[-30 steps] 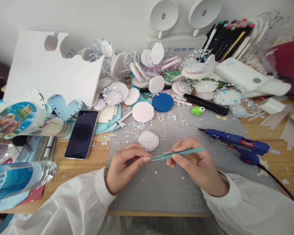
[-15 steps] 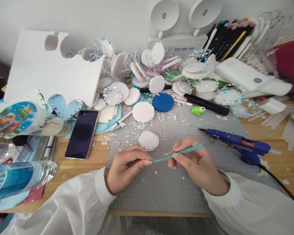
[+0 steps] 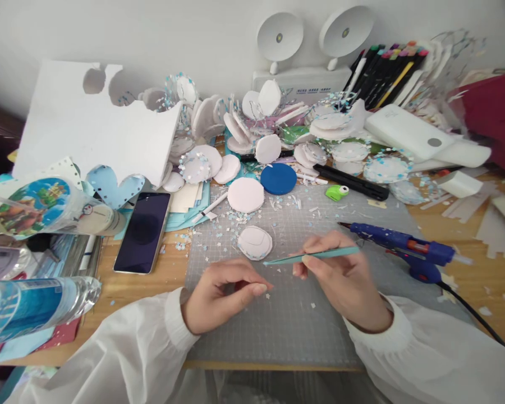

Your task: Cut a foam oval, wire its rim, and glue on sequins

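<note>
Teal tweezers [image 3: 332,253] lie pinched between the thumb and fingers of my right hand [image 3: 340,280]. They point left, with a small pale bit at their tip. Below and left of that tip, my left hand [image 3: 225,294] hovers over the grey cutting mat [image 3: 278,331]. Its thumb and fingers are curved and slightly apart, and I see nothing between them. Just beyond my hands is a white disc [image 3: 255,243] with tiny blue and white pieces along its near edge. Small paper flowers are scattered on the mat.
A blue glue gun [image 3: 404,244] lies to the right, its cord trailing forward. Behind are a blue disc [image 3: 278,178], a white disc [image 3: 246,194], a green punch [image 3: 337,192] and a black cutter [image 3: 353,182]. On the left are a phone [image 3: 142,233] and a water bottle [image 3: 37,308].
The tweezers' tip has come away from my left fingers and risen toward the white disc. My left fingers have loosened. The view has shifted slightly.
</note>
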### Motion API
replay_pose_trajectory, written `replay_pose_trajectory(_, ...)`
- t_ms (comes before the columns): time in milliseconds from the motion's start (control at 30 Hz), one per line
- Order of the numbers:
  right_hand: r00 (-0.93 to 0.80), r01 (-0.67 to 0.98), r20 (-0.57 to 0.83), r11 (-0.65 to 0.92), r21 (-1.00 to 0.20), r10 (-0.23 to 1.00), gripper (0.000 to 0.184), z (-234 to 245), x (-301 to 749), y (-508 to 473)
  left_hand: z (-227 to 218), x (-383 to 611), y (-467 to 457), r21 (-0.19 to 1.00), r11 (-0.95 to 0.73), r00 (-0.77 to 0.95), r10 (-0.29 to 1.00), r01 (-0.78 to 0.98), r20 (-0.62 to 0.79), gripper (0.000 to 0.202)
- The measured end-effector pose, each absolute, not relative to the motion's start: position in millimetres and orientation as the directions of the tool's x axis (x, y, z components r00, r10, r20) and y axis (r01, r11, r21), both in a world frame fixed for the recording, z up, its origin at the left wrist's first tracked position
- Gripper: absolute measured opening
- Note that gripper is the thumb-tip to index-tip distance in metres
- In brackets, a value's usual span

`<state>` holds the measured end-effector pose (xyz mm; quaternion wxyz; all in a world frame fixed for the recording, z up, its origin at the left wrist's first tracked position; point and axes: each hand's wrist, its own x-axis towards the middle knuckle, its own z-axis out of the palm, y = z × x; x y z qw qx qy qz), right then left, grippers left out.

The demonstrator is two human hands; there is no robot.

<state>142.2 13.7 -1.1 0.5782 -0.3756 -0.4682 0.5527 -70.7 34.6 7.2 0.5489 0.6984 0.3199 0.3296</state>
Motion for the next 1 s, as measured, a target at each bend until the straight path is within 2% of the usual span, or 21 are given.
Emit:
replay_pose_trajectory(67, -0.005, -0.106, 0.291, 0.289, -0.952, 0.957, 0.018, 0.9, 143.7, 9.8, 10.7, -67.2, 31.9, 0.987, -0.124, 0.567, 0.822, 0.105, 0.043, 0.022)
replay_pose_trajectory(167, -0.132, 0.173, 0.539, 0.555, -0.814, 0.832, 0.032, 10.2, 143.1, 1.5, 19.4, -60.7, 26.7, 0.993, -0.061, 0.553, 0.833, 0.105, -0.007, 0.034)
replay_pose_trajectory(267, -0.261, 0.255, 0.57, 0.626, -0.737, 0.779, 0.036, 22.5, 136.2, -9.7, 30.8, -56.8, 20.7, 0.995, -0.069, 0.558, 0.829, 0.079, 0.013, 0.043)
replay_pose_trajectory(333, -0.28, 0.319, 0.588, 0.651, -0.688, 0.759, 0.045, 28.0, 129.9, -18.1, 37.8, -56.3, 16.3, 0.994, -0.084, 0.555, 0.831, 0.07, 0.031, 0.043)
replay_pose_trajectory(400, -0.302, 0.383, 0.654, 0.716, -0.584, 0.694, 0.053, 29.4, 124.6, -25.7, 42.5, -56.6, 11.3, 0.995, -0.084, 0.546, 0.837, 0.061, 0.037, 0.04)
replay_pose_trajectory(500, -0.368, 0.439, 0.723, 0.795, -0.419, 0.584, 0.047, 26.1, 121.1, -33.6, 43.0, -56.6, 2.9, 0.999, -0.025, 0.53, 0.848, 0.023, 0.008, 0.036)
replay_pose_trajectory(600, -0.514, 0.437, 0.717, 0.863, -0.253, 0.47, 0.032, 23.2, 124.5, -38.4, 38.6, -55.6, -4.8, 0.999, 0.045, 0.522, 0.853, -0.007, -0.035, 0.035)
replay_pose_trajectory(700, -0.597, 0.429, 0.711, 0.897, -0.107, 0.371, 0.022, 22.2, 139.0, -45.5, 34.5, -56.7, -8.6, 0.999, 0.036, 0.509, 0.86, -0.001, -0.031, 0.036)
replay_pose_trajectory(767, -0.518, 0.535, 0.761, 0.842, -0.068, 0.39, 0.021, 19.5, 156.6, -51.3, 32.7, -59.7, -8.1, 1.0, 0.005, 0.493, 0.87, 0.02, -0.014, 0.036)
replay_pose_trajectory(833, -0.27, 0.763, 0.785, 0.622, -0.179, 0.557, 0.024, 13.1, 178.9, -54.9, 30.8, -63.7, -5.6, 0.998, -0.037, 0.483, 0.875, 0.041, 0.013, 0.036)
replay_pose_trajectory(867, -0.088, 0.837, 0.828, 0.492, -0.239, 0.553, 0.026, 8.4, 191.0, -55.0, 29.7, -65.7, -3.9, 0.997, -0.058, 0.484, 0.875, 0.049, 0.027, 0.036)
replay_pose_trajectory(900, 0.167, 0.882, 0.897, 0.344, -0.321, 0.41, 0.031, 2.8, 203.0, -54.0, 28.3, -67.5, -1.9, 0.996, -0.076, 0.487, 0.873, 0.056, 0.039, 0.036)
replay_pose_trajectory(967, 0.363, 0.874, 0.804, 0.127, -0.469, 0.472, 0.048, -10.3, 225.3, -49.1, 24.8, -69.8, 2.7, 0.992, -0.098, 0.492, 0.869, 0.076, 0.048, 0.036)
replay_pose_trajectory(1000, 0.383, 0.885, 0.748, 0.016, -0.464, 0.543, 0.051, -17.1, 234.8, -46.0, 22.8, -70.3, 5.2, 0.991, -0.104, 0.491, 0.87, 0.087, 0.048, 0.036)
